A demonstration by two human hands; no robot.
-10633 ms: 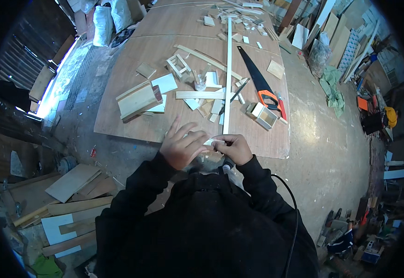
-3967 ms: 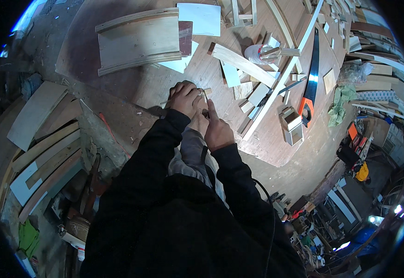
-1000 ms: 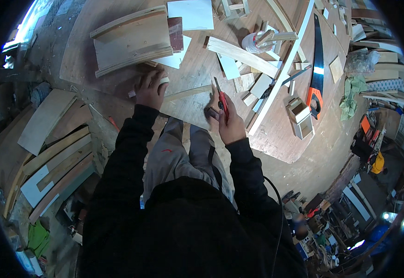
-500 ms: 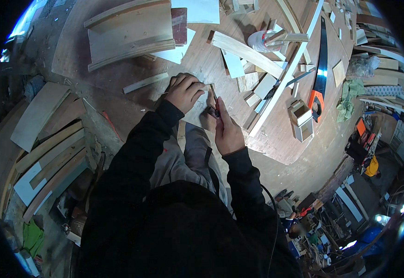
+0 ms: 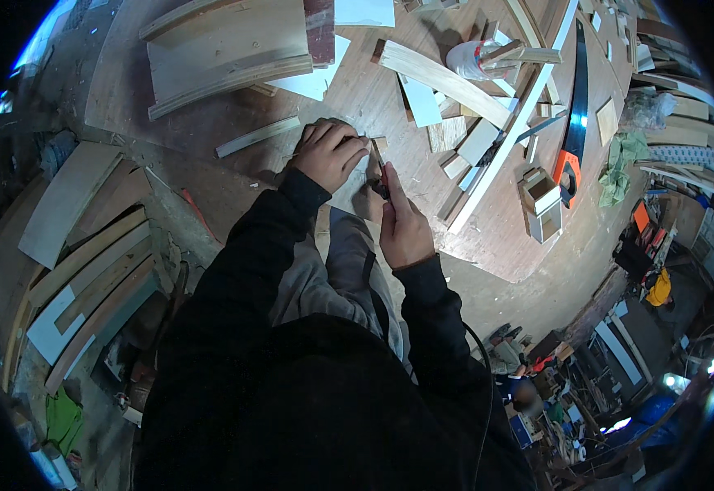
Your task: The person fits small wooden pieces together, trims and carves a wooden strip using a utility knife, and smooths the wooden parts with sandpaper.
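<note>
While left hand [image 5: 328, 155] clamps a small wood block [image 5: 377, 144] – right hand [image 5: 404, 229] grips a red-handled tool [image 5: 382, 173]

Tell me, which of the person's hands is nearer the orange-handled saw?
Right. The right hand sits between the left hand and the saw, though apart from it; the left hand is further off, pressing a small wood piece.

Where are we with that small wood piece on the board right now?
Done: cut offcuts lie around the handsaw. In hand: the left hand pins a small wood piece on the plywood sheet while the right hand applies a slim tool. Left: piece not yet released.
</note>
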